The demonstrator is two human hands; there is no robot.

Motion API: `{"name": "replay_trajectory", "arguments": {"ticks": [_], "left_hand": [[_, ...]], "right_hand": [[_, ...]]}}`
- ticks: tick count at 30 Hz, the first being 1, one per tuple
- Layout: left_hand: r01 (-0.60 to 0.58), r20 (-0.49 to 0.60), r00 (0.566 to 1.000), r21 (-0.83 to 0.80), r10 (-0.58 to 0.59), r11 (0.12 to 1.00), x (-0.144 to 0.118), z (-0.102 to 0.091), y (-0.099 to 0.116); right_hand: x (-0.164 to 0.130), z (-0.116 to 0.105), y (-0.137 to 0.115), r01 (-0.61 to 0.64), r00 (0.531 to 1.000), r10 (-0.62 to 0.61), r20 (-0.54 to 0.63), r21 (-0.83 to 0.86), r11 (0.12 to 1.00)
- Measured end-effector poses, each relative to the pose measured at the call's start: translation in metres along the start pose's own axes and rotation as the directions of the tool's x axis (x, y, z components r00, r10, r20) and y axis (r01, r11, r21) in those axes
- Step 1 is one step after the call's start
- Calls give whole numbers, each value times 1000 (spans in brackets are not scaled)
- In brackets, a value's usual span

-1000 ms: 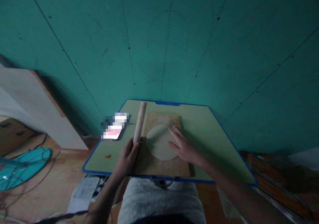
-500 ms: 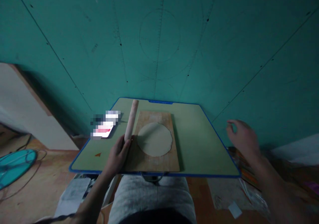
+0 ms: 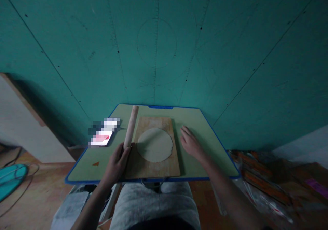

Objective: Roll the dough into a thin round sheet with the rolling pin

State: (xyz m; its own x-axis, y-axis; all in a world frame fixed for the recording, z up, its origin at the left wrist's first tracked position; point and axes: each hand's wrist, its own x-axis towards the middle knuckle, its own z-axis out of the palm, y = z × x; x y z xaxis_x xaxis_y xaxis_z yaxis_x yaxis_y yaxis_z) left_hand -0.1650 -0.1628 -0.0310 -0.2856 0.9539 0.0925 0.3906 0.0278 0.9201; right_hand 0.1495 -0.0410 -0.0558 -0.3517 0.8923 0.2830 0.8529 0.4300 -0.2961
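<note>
My left hand (image 3: pixel 118 161) is wrapped round the lower end of a pale wooden rolling pin (image 3: pixel 131 127), which stands tilted along the left side of a wooden cutting board (image 3: pixel 166 170). On the board lies a thin, roughly round sheet of dough (image 3: pixel 155 144) with a slightly uneven right edge. To the right of the board, my right hand (image 3: pixel 191 143) hovers over or rests on the table, fingers drawn together toward the dough. Whatever its fingertips may hold is too small to make out.
The board sits on a small green table (image 3: pixel 205 131) with a blue rim. At its left lies a lit phone (image 3: pixel 104 136), partly blurred, near a small orange triangle (image 3: pixel 95 163). A green wall (image 3: pixel 164 52) rises behind. Clutter (image 3: pixel 266 182) covers the floor at right.
My right hand has swung in from beyond the table's right edge to beside the board. My left hand keeps its hold on the rolling pin. The view has shifted slightly.
</note>
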Motion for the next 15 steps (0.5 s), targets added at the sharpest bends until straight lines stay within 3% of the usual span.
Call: {"name": "replay_trajectory", "arguments": {"ticks": [4, 7, 9, 10, 12, 13, 15], "left_hand": [[-1, 1, 1000, 31, 1, 1000, -1, -3, 2], [5, -1, 1000, 54, -5, 999, -1, -3, 3], [8, -3, 1000, 55, -8, 998, -1, -2, 4], [9, -3, 1000, 52, -9, 999, -1, -1, 3], [8, -8, 1000, 50, -8, 999, 0, 0, 3], [5, -14, 1000, 54, -5, 999, 0, 0, 3], [2, -25, 1000, 75, 0, 997, 1, -1, 2]], "right_hand": [[-4, 12, -11, 53, 988, -41, 148, -76, 996], [-20, -15, 29, 28, 979, 11, 206, -185, 982], [-36, -49, 72, -176, 963, 226, 149, -292, 940], [-43, -67, 93, -286, 945, 323, 59, -331, 899], [-54, -94, 117, -366, 921, 389, -12, -365, 856], [-58, -100, 117, -379, 917, 397, -32, -372, 847], [-61, -91, 91, -360, 931, 360, -69, -346, 866]]}}
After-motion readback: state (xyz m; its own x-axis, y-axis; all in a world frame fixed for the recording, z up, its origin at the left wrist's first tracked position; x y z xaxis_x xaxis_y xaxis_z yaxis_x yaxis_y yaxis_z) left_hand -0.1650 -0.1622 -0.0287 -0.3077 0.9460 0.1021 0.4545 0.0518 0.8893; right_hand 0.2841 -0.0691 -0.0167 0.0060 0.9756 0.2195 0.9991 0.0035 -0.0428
